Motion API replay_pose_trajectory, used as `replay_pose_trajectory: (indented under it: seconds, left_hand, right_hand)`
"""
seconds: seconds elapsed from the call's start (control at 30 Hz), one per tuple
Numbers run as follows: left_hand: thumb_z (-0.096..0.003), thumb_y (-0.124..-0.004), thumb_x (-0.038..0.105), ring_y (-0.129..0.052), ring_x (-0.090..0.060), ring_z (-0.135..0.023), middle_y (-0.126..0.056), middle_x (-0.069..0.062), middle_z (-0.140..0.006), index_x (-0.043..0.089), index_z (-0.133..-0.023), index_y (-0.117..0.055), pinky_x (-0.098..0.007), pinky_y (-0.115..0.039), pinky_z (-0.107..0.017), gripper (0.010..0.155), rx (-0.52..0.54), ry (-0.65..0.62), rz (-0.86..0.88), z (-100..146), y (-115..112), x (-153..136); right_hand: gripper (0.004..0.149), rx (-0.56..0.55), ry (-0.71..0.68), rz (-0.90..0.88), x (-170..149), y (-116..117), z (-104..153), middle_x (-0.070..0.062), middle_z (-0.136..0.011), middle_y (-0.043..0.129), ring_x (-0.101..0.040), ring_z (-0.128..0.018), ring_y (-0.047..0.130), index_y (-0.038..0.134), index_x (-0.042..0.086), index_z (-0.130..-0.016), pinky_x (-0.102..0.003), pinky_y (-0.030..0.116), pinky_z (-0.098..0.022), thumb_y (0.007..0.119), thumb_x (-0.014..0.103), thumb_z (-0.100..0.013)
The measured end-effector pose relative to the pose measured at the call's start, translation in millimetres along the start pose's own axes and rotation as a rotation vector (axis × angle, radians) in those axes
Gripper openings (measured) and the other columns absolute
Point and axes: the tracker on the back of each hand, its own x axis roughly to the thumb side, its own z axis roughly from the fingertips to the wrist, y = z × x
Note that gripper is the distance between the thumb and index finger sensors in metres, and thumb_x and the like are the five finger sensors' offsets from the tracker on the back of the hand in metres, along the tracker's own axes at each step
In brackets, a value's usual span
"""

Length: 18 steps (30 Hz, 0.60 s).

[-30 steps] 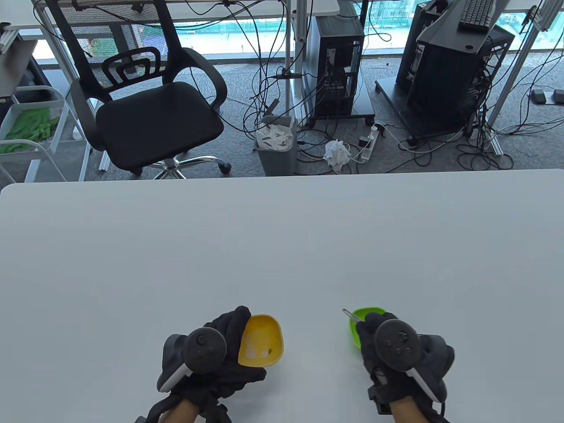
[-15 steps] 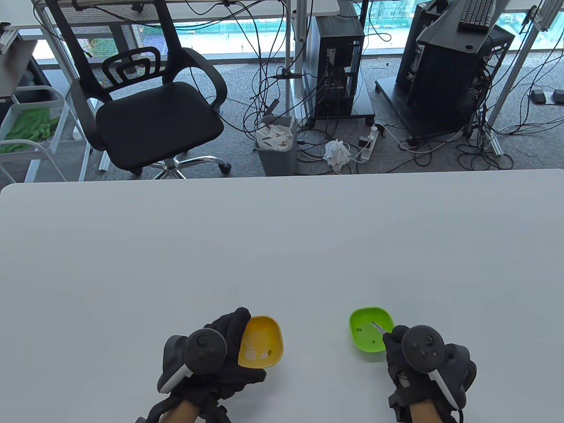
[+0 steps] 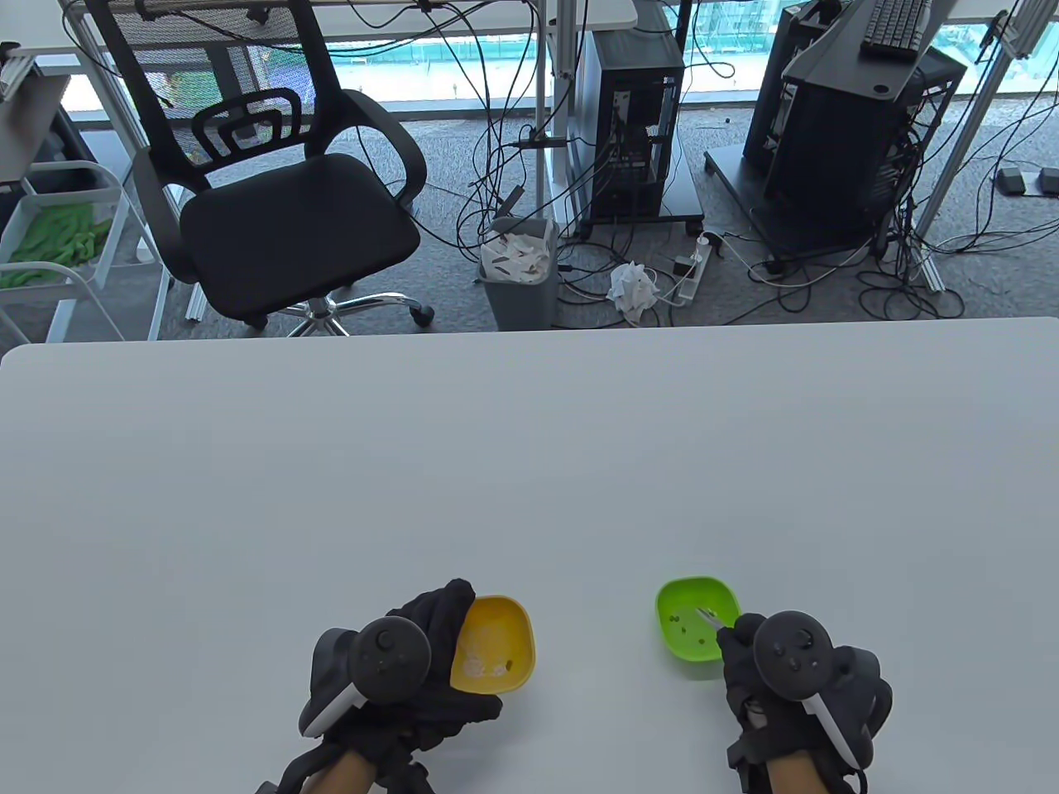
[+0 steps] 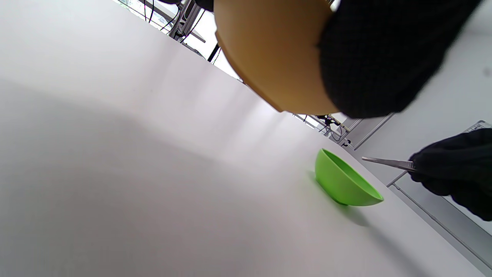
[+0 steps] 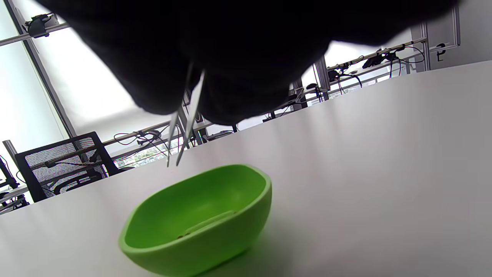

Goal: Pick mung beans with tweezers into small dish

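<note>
My left hand (image 3: 447, 653) grips a small yellow dish (image 3: 496, 641) by its rim and holds it tilted, just off the table; one dark bean (image 3: 510, 662) lies inside. In the left wrist view the yellow dish (image 4: 269, 57) hangs under my gloved fingers (image 4: 384, 57). My right hand (image 3: 740, 641) pinches metal tweezers (image 3: 707, 616) with the tips over a green dish (image 3: 687, 591) that holds a few mung beans (image 3: 685, 630). In the right wrist view the tweezers (image 5: 184, 127) hang above the green dish (image 5: 200, 227), tips slightly apart with nothing seen between them.
The white table (image 3: 529, 463) stretches away beyond both dishes. An office chair (image 3: 281, 198), a bin (image 3: 519, 269) and computer towers (image 3: 629, 124) stand on the floor past the far edge.
My right hand moved right and back toward me, and the tweezer tips went from left of the green dish to over it. The left hand and yellow dish barely shifted.
</note>
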Motion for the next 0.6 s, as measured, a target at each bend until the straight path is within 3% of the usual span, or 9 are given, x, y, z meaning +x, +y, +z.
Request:
replay_pose_trajectory:
  seconds: [0.27,0.47,0.6]
  left_hand:
    - [-0.0340,-0.097,0.059,-0.039,-0.045,-0.112,-0.033,-0.011,-0.119,0.017,-0.114,-0.020,-0.068,-0.028,-0.077,0.120,0.004,-0.004,-0.002,0,0,0]
    - [-0.0342,-0.097,0.059,-0.039,-0.045,-0.112,-0.033,-0.011,-0.119,0.017,-0.114,-0.020,-0.068,-0.028,-0.077,0.120,0.005,-0.004,-0.003,-1,0,0]
    - [-0.0342,-0.097,0.060,-0.039,-0.045,-0.112,-0.032,-0.011,-0.119,0.017,-0.114,-0.020,-0.068,-0.028,-0.077,0.120,0.006,-0.005,-0.003,0,0,0]
  right_hand:
    - [0.036,-0.027,-0.060,-0.017,11,-2,4,-0.016,-0.051,0.097,-0.009,-0.023,0.092,0.097,0.004,-0.068,-0.029,0.086,-0.015,0.088,0.033,-0.046]
    - [0.037,-0.066,-0.282,-0.006,72,-11,22,-0.016,-0.051,0.096,-0.009,-0.023,0.092,0.096,0.005,-0.069,-0.029,0.086,-0.015,0.088,0.033,-0.047]
    - [0.037,-0.013,-0.441,0.061,125,-8,36,-0.016,-0.052,0.097,-0.009,-0.024,0.092,0.096,0.005,-0.069,-0.029,0.086,-0.016,0.088,0.033,-0.047]
